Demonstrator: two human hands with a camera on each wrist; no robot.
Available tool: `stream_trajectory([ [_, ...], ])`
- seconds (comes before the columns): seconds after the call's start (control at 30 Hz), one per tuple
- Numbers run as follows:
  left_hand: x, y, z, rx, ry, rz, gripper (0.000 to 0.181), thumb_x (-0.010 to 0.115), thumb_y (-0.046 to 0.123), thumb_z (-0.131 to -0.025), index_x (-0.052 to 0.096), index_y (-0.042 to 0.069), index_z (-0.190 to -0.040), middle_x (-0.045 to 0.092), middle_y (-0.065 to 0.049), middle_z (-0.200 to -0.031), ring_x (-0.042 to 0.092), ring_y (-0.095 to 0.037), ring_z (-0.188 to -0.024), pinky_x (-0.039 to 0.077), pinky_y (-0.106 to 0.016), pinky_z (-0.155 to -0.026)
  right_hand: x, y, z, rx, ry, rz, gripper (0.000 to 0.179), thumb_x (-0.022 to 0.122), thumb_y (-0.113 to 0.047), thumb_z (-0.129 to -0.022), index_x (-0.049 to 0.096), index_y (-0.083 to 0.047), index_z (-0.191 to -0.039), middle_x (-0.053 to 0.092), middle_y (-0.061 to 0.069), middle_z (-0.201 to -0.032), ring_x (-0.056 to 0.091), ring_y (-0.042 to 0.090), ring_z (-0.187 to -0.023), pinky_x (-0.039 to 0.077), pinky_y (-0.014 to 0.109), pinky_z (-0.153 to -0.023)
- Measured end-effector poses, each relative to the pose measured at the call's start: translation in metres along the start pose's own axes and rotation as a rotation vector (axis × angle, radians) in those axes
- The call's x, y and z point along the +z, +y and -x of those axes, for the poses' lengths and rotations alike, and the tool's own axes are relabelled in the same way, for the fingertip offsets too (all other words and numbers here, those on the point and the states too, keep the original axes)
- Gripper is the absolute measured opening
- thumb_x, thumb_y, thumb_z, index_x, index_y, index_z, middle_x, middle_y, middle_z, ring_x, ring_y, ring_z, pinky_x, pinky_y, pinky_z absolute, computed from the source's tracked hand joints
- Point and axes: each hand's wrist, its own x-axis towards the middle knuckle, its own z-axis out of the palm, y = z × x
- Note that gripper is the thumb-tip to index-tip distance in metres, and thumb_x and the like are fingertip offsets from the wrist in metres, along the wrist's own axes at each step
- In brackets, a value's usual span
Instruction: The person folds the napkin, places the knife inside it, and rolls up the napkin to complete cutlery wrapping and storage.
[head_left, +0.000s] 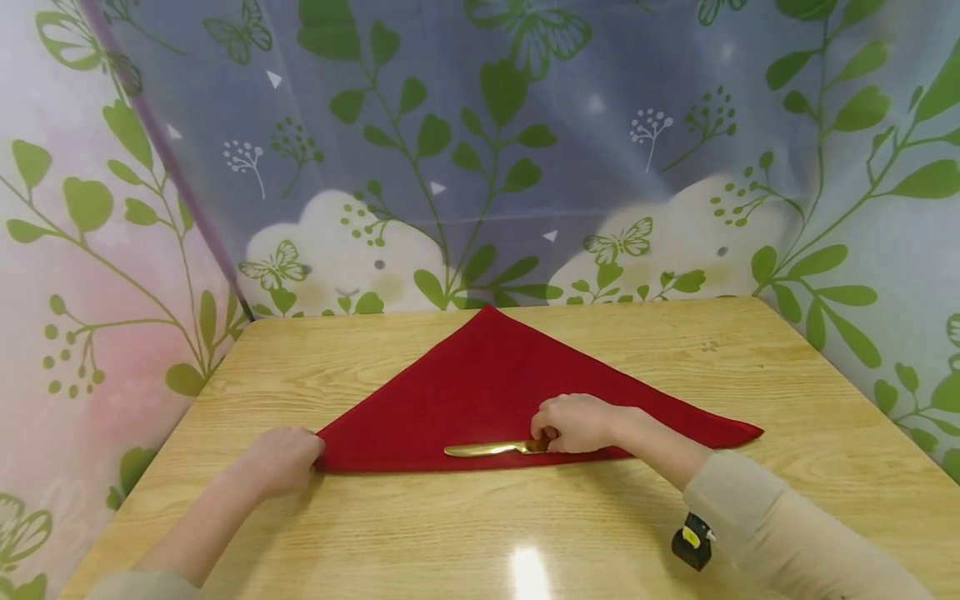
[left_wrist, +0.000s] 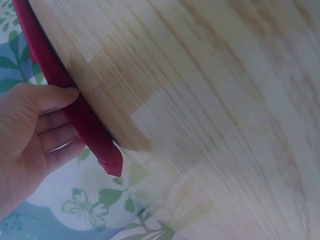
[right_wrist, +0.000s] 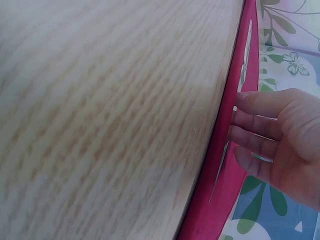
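A red cloth napkin (head_left: pixel 480 387), folded into a triangle, lies with its long edge toward me and its peak at the table's far side. My left hand (head_left: pixel 281 460) pinches its left corner; in the left wrist view the thumb lies over the red cloth (left_wrist: pixel 90 125) with the fingers behind it. Near the long edge, a gold table knife (head_left: pixel 480 449) rests lengthwise on the napkin, blade pointing left. My right hand (head_left: pixel 579 423) holds the knife by its handle, whose end the fingers hide. The right wrist view shows thumb and fingertips (right_wrist: pixel 242 102) close together at the cloth's edge.
Beneath everything is a wood-grain table (head_left: pixel 360 533). A curtain printed with leaves and butterflies (head_left: pixel 435 167) hangs behind it and along both sides. A small black device with a yellow label (head_left: pixel 692 537) sits by the right sleeve (head_left: pixel 757 508).
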Motion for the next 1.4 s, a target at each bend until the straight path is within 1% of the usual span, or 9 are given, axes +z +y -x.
stream_trajectory([
  [0.23,0.000,0.001,0.000,0.013,0.007,-0.022,0.024,0.063,-0.001,-0.068,0.046,0.015,-0.059,0.044,0.006,-0.057,0.043,-0.015,-0.050,0.040,-0.032,-0.049,0.000,0.001,0.001,-0.013,0.008,0.006,0.010,0.070,-0.010,-0.082,0.067,-0.014,-0.091,0.055,-0.008,-0.079,0.046,0.005,-0.067,0.042,0.021,-0.062],
  [0.4,0.002,-0.003,0.006,0.003,0.004,-0.110,0.017,0.071,0.010,-0.067,0.054,0.012,-0.067,0.051,0.000,-0.064,0.054,-0.022,-0.059,0.044,-0.038,-0.055,0.000,0.002,0.002,-0.015,0.013,0.010,0.010,0.070,-0.012,-0.081,0.067,-0.013,-0.091,0.056,-0.007,-0.080,0.047,0.005,-0.068,0.042,0.022,-0.063],
  [0.63,0.006,-0.016,0.019,-0.039,0.051,-0.206,0.018,0.073,0.015,-0.066,0.055,0.012,-0.066,0.054,-0.001,-0.063,0.057,-0.026,-0.060,0.043,-0.041,-0.054,-0.003,0.005,0.007,0.018,-0.025,-0.006,0.014,0.070,-0.009,-0.080,0.066,-0.013,-0.092,0.053,-0.007,-0.080,0.048,0.007,-0.070,0.043,0.023,-0.064],
  [0.77,0.003,-0.025,0.025,-0.097,0.061,-0.186,0.016,0.072,0.012,-0.068,0.056,0.012,-0.067,0.052,0.001,-0.065,0.056,-0.025,-0.061,0.040,-0.040,-0.055,-0.004,0.008,0.009,0.041,-0.040,-0.020,0.016,0.070,-0.012,-0.080,0.065,-0.012,-0.095,0.053,-0.007,-0.081,0.048,0.007,-0.072,0.043,0.024,-0.065],
  [0.87,-0.001,-0.031,0.028,-0.090,0.149,-0.133,0.014,0.072,0.007,-0.067,0.058,0.011,-0.068,0.053,0.001,-0.066,0.056,-0.024,-0.059,0.042,-0.039,-0.053,-0.004,0.010,0.010,0.057,-0.037,-0.023,0.017,0.070,-0.016,-0.081,0.065,-0.011,-0.097,0.052,-0.008,-0.080,0.047,0.007,-0.071,0.042,0.024,-0.065],
  [0.97,-0.005,-0.038,0.031,-0.034,0.253,-0.081,0.015,0.071,0.000,-0.065,0.062,0.010,-0.071,0.055,0.001,-0.068,0.055,-0.021,-0.056,0.045,-0.037,-0.051,-0.004,0.011,0.010,0.069,-0.029,-0.020,0.016,0.068,-0.019,-0.083,0.065,-0.011,-0.097,0.050,-0.009,-0.077,0.046,0.006,-0.069,0.041,0.024,-0.064],
  [1.03,-0.007,-0.041,0.033,-0.004,0.290,-0.049,0.017,0.069,-0.004,-0.064,0.063,0.009,-0.073,0.056,0.002,-0.067,0.055,-0.020,-0.053,0.045,-0.034,-0.049,-0.005,0.011,0.011,0.076,-0.028,-0.016,0.016,0.067,-0.021,-0.084,0.065,-0.010,-0.097,0.049,-0.010,-0.076,0.045,0.006,-0.068,0.040,0.024,-0.064],
  [1.27,-0.013,-0.044,0.040,-0.005,0.209,0.053,0.014,0.070,0.002,-0.074,0.061,0.013,-0.073,0.058,0.010,-0.065,0.053,-0.010,-0.053,0.045,-0.031,-0.053,-0.009,0.009,0.014,0.103,-0.040,-0.025,0.016,0.066,-0.022,-0.085,0.065,-0.011,-0.097,0.051,-0.009,-0.077,0.047,0.007,-0.069,0.041,0.025,-0.065],
  [1.4,-0.017,-0.044,0.041,0.016,0.141,0.058,0.012,0.069,0.002,-0.075,0.063,0.012,-0.076,0.062,0.008,-0.071,0.060,-0.014,-0.062,0.048,-0.033,-0.058,-0.009,0.012,0.014,0.114,-0.042,-0.023,0.015,0.066,-0.022,-0.086,0.065,-0.012,-0.096,0.051,-0.010,-0.077,0.047,0.006,-0.069,0.041,0.025,-0.065],
])
